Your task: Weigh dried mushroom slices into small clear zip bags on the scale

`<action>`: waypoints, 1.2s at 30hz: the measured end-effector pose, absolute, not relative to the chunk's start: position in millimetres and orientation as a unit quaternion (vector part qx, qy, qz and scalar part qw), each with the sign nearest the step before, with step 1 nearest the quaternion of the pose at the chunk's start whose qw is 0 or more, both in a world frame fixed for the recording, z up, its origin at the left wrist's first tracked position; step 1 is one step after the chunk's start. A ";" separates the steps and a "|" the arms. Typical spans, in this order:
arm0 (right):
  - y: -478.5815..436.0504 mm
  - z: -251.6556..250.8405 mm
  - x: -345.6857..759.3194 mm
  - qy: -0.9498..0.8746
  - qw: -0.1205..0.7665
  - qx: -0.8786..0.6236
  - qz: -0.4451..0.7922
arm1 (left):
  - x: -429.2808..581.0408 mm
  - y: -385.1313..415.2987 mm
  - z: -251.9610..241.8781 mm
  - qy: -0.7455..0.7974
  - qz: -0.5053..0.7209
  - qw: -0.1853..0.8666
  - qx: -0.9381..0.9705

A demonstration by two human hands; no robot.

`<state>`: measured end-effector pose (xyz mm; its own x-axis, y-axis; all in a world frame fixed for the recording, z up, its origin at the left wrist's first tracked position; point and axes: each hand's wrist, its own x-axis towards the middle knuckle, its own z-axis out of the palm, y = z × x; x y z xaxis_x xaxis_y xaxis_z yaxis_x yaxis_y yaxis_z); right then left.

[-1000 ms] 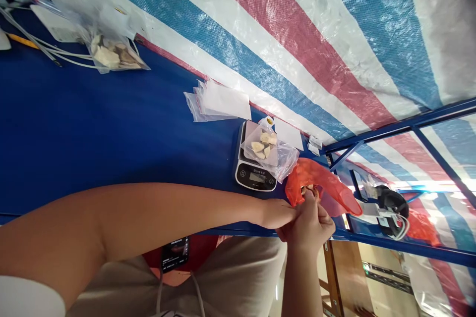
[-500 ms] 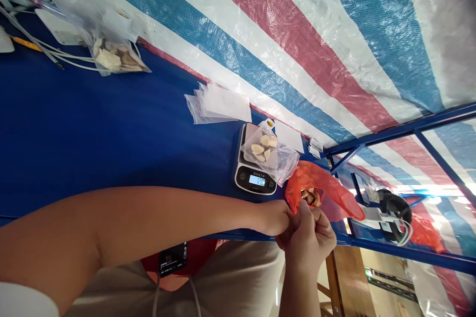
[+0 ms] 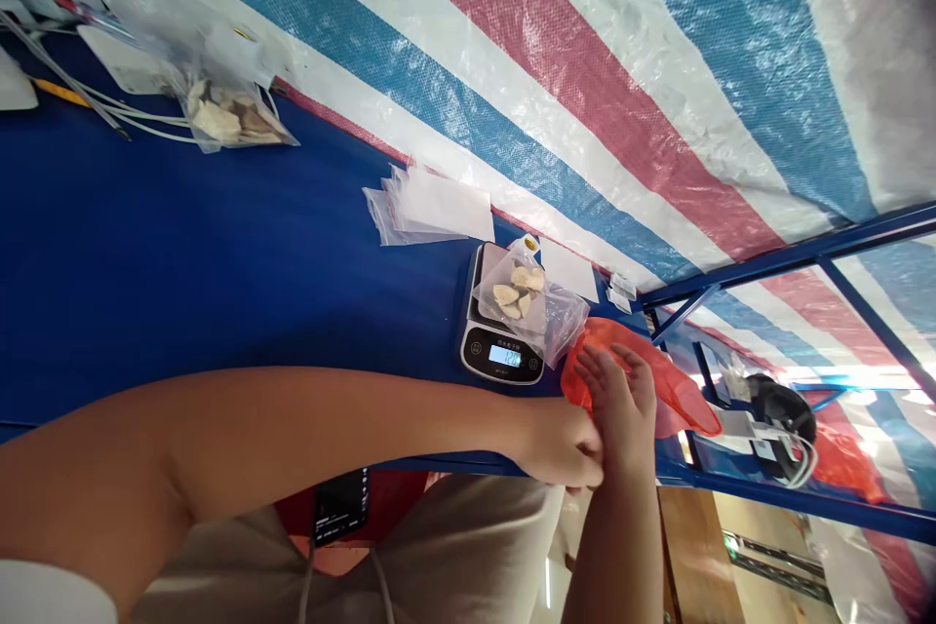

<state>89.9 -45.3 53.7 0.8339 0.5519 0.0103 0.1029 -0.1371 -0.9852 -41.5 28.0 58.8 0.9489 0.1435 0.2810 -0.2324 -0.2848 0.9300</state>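
My left hand [image 3: 566, 444] is closed beside my right wrist, near the front edge of the table. Whatever its curled fingers may hold is hidden. Over the mouth of a red plastic bag [image 3: 677, 375], my right hand [image 3: 621, 385] is open, fingers stretched out. It covers the bag's contents. To the left of the bag stands a kitchen scale [image 3: 474, 336] with a lit display. On its plate lies a clear zip bag [image 3: 483, 291] holding several pale dried slices [image 3: 506, 294], its open end hanging toward the red bag.
Flat zip bags [image 3: 439, 205] lie along the back of the blue table [image 3: 219, 283]. A filled zip bag [image 3: 241, 117] and white cables [image 3: 146, 117] are at far left. A blue metal frame [image 3: 775, 263] rises at right. A phone [image 3: 342, 507] is by my lap.
My right hand has left the pinch by my left hand and opened forward over the red bag. My left hand has shifted slightly right. The scale and its bag have stayed put.
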 end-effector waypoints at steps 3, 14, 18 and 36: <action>-25.9 54.5 100.6 -0.257 0.605 -0.728 0.196 | -55.9 68.9 88.9 -0.007 0.240 0.507 0.828; 7.4 52.9 104.1 -0.340 0.555 -0.733 0.196 | -114.9 147.9 45.9 0.430 0.253 0.294 0.815; 22.2 62.5 85.6 -0.345 0.640 -0.626 0.283 | -111.1 145.0 41.4 0.410 0.281 0.331 0.802; 102.2 65.1 -26.9 -0.235 0.679 -0.392 0.574 | -192.0 212.3 62.5 0.359 0.650 0.532 0.406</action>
